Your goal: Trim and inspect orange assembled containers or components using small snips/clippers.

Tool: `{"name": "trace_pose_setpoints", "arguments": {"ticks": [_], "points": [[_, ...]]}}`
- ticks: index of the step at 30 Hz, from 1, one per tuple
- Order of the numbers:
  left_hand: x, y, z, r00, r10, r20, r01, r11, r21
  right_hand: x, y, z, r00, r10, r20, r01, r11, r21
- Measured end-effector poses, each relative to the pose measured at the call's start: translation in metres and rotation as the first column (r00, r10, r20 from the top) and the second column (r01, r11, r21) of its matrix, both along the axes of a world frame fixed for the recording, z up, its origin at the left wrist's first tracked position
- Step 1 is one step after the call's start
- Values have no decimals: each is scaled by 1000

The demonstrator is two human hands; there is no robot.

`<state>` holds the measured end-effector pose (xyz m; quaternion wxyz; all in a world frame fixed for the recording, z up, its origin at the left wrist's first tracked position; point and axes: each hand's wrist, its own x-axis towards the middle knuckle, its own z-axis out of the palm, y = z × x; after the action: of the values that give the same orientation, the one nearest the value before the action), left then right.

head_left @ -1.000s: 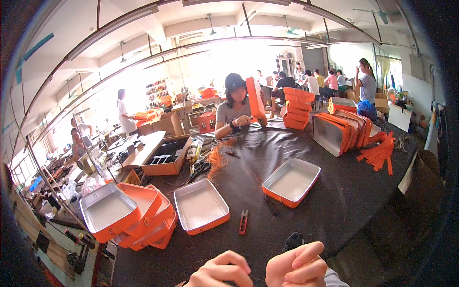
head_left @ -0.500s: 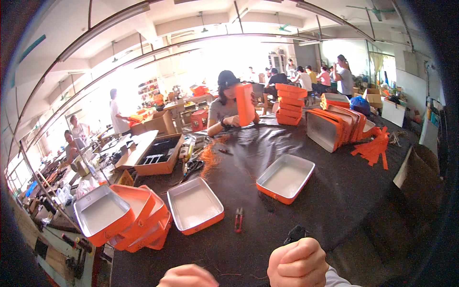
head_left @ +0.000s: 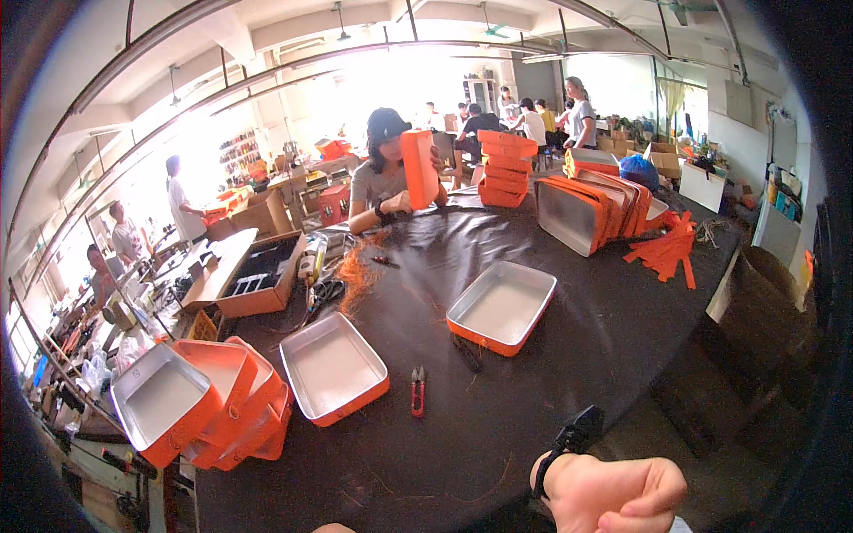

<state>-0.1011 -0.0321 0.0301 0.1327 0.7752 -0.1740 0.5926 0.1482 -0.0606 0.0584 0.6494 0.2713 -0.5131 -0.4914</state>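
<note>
My right hand [head_left: 617,493] is at the lower right, past the table's near edge, with a black strap round its wrist. Its fingers are curled in, and whatever they may hold is hidden. Of my left hand [head_left: 333,529] only a sliver shows at the lower edge, its fingers out of view. Red-handled thread snips [head_left: 418,392] lie on the dark table [head_left: 462,435]. Beyond them sit two shallow orange cases with pale insides, a left one [head_left: 335,369] and a right one [head_left: 502,306]. A black item [head_left: 466,354] lies beside the right one.
Several orange cases lean in a pile [head_left: 191,404] at the left. More stand in a stack [head_left: 505,169] and a row [head_left: 586,213] at the far side, near orange strips [head_left: 666,249]. Across the table a person [head_left: 386,173] holds up an orange case [head_left: 419,169].
The view has swung, shifting the scene left and up. My right hand has moved right and turned, showing its wrist. My left hand has dropped almost out of view.
</note>
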Motion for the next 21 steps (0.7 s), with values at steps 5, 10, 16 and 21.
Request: {"name": "trace_pose_setpoints", "arguments": {"ticks": [5, 10, 16, 21], "points": [[13, 6, -11, 996, 48, 75, -45, 998, -38, -15, -3, -10, 997, 41, -73, -50, 990, -132], [8, 11, 7, 989, 75, -124, -82, 995, -55, -16, 17, 26, 896, 219, 388, -324, 918, 231], [5, 16, 19, 962, 83, -259, -98, 994, -43, -9, -3, -5, 958, 222, 181, -214, 975, -59], [7, 15, 20, 961, 74, -266, -91, 995, -52, -16, -20, -30, 982, 168, -92, -179, 975, -135]]}}
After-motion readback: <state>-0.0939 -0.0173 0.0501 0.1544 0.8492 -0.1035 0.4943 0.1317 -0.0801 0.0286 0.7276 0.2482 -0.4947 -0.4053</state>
